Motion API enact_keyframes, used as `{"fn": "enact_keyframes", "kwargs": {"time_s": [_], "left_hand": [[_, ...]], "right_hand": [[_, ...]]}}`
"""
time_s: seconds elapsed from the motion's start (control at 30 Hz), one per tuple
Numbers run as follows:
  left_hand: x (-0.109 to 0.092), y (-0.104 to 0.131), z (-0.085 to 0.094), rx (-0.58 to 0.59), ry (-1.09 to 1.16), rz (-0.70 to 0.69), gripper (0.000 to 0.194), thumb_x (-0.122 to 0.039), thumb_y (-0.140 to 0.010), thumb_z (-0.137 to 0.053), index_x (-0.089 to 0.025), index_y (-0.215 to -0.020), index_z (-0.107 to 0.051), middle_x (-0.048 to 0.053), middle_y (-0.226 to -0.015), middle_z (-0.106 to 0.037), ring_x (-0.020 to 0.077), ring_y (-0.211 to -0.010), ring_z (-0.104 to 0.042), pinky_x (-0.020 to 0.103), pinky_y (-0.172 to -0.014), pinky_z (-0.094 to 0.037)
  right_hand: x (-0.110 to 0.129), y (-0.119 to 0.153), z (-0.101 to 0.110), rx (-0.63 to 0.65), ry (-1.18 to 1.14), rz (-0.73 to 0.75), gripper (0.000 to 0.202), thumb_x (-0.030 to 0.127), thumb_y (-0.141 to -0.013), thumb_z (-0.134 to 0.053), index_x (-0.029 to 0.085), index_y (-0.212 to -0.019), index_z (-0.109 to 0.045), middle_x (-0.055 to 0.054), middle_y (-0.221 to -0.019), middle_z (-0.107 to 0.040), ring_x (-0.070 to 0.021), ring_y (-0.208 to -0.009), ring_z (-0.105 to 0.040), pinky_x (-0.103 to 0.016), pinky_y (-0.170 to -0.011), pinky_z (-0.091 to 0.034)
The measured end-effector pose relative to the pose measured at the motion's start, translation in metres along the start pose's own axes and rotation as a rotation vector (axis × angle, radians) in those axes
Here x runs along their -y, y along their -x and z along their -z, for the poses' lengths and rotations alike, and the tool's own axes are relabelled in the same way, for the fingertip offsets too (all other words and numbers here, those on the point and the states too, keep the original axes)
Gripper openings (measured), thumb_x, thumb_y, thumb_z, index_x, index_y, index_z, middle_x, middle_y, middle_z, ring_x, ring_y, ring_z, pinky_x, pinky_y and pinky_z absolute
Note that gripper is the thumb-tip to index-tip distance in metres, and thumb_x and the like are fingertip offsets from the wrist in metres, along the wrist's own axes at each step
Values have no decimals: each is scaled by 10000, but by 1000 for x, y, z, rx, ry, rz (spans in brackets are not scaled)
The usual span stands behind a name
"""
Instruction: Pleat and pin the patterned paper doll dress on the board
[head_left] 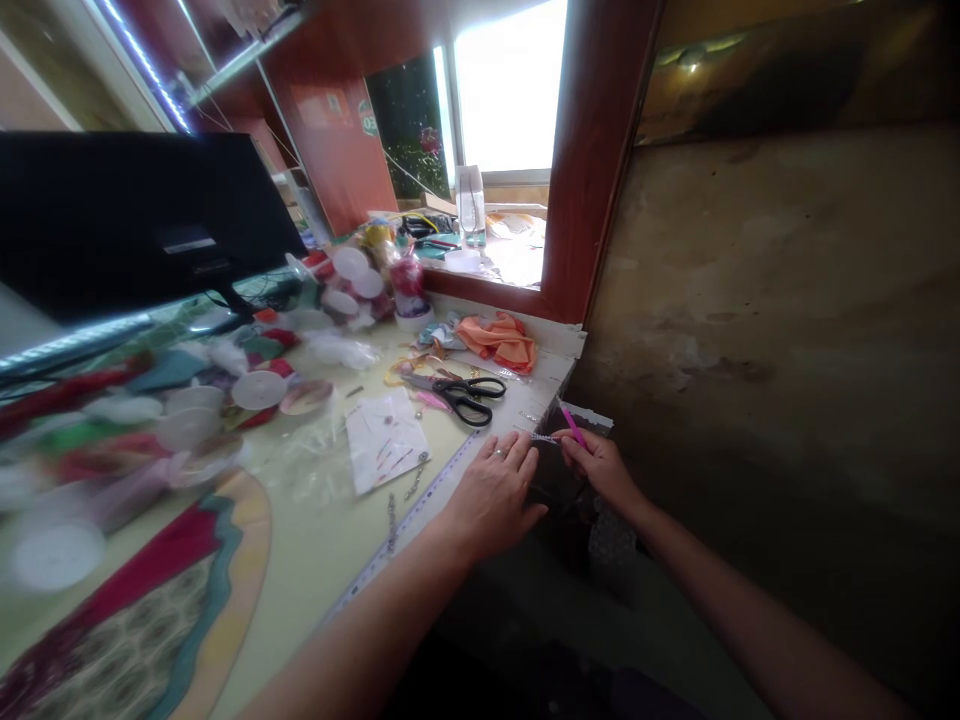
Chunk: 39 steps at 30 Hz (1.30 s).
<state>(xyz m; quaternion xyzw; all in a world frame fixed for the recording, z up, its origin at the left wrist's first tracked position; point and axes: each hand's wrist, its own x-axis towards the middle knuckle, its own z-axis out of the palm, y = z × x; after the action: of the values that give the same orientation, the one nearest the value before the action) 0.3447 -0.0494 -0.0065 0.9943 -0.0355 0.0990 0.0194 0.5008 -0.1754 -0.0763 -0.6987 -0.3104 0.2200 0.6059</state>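
Observation:
My left hand [495, 490] rests palm down on the table's right edge, fingers spread, fingertips pinning a short strip of sparkling rhinestone trim [544, 438]. There is a ring on one finger. My right hand [600, 465] is closed around a small pink tool [574, 425], whose tip meets the trim just past the table's edge. Black-handled scissors [469, 395] lie a little behind my left hand.
A measuring tape [405, 525] runs along the table edge. A white paper card [384, 440], an orange cloth [501, 340], plastic lids, ribbons and fabric scraps cover the table. A black monitor [135, 215] stands at the left. A window sill holds a bottle [471, 205].

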Motion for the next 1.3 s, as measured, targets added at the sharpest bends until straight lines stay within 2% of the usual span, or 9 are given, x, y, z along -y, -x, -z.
{"fn": "enact_keyframes", "kwargs": {"time_s": [0.43, 0.6, 0.73, 1.0, 1.3], "left_hand": [[1, 1, -1, 9, -4, -6, 583, -404, -803, -520, -85, -1275, -396, 169, -1382, -386, 296, -1283, -332, 434, -1049, -262], [1, 0, -1, 18, -7, -4, 596, -416, -809, -510, -78, -1285, -389, 170, -1380, -388, 298, -1282, -331, 438, -1045, -269], [1, -1, -1, 13, -6, -3, 588, -415, -811, -508, -84, -1283, -392, 167, -1384, -384, 296, -1280, -336, 438, -1042, -272], [1, 0, -1, 10, -7, -2, 604, -417, -803, -517, -75, -1286, -396, 172, -1389, -375, 298, -1276, -341, 432, -1045, -269], [1, 0, -1, 0, 12, 0, 612, -402, -794, -526, -83, -1297, -383, 158, -1397, -369, 289, -1279, -333, 428, -1050, -264]], "right_hand": [[0, 3, -4, 9, -95, -115, 263, 357, -902, -487, 126, -1016, -544, -24, -880, -583, -105, -684, -576, -256, -593, -504], [-2, 1, -3, -62, -44, -64, 255, 343, -905, -484, 127, -1031, -535, -20, -867, -580, -96, -658, -569, -240, -567, -499], [5, 0, -6, -73, 45, -21, 237, 338, -900, -494, 122, -983, -548, -2, -811, -574, -83, -609, -553, -219, -531, -484], [16, -4, -24, -75, 220, 44, 215, 316, -879, -531, 124, -967, -571, -26, -924, -592, -143, -793, -588, -312, -699, -507], [10, -6, -33, -82, 259, 71, 237, 325, -881, -527, 124, -1002, -562, -34, -959, -589, -153, -818, -590, -324, -713, -509]]}}
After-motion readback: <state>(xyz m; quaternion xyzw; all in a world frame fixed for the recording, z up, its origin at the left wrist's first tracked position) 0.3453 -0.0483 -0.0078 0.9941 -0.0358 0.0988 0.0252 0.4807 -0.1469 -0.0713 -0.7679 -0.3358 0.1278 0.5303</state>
